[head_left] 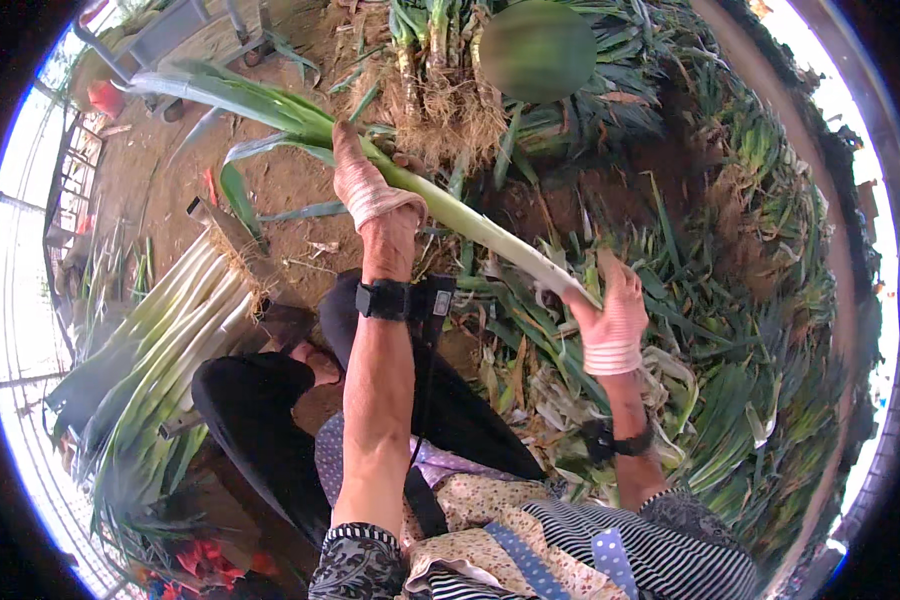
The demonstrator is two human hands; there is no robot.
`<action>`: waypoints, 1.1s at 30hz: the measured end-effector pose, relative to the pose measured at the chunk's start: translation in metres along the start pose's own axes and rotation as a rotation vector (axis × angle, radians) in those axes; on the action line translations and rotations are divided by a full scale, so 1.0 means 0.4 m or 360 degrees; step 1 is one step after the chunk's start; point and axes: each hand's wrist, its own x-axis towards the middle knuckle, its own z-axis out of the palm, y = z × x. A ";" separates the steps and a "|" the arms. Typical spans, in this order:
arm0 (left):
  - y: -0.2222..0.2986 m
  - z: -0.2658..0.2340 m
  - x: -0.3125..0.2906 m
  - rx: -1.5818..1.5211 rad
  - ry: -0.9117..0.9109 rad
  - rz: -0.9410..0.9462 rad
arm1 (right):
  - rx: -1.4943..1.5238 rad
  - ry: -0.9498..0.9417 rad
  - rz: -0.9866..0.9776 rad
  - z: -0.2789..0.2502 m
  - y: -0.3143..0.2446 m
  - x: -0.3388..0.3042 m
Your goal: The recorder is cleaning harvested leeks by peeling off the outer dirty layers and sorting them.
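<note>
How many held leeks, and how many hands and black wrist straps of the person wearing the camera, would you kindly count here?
Held leek: 1
Left hand and right hand: 2
Black wrist straps: 2
Total: 5

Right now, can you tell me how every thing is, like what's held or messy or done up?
Left hand: closed around held leek
Right hand: touching its white end; grip unclear
Held leek: tilted, leaves on
Left leeks: heaped together, roots on
Loose leaves: scattered
Left wristband: fastened
Cart: upright, partly in view
</note>
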 end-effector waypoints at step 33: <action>-0.019 0.013 -0.033 0.0205 -0.0177 0.0037 | 0.0293 0.0034 0.0301 0.126 -0.018 0.176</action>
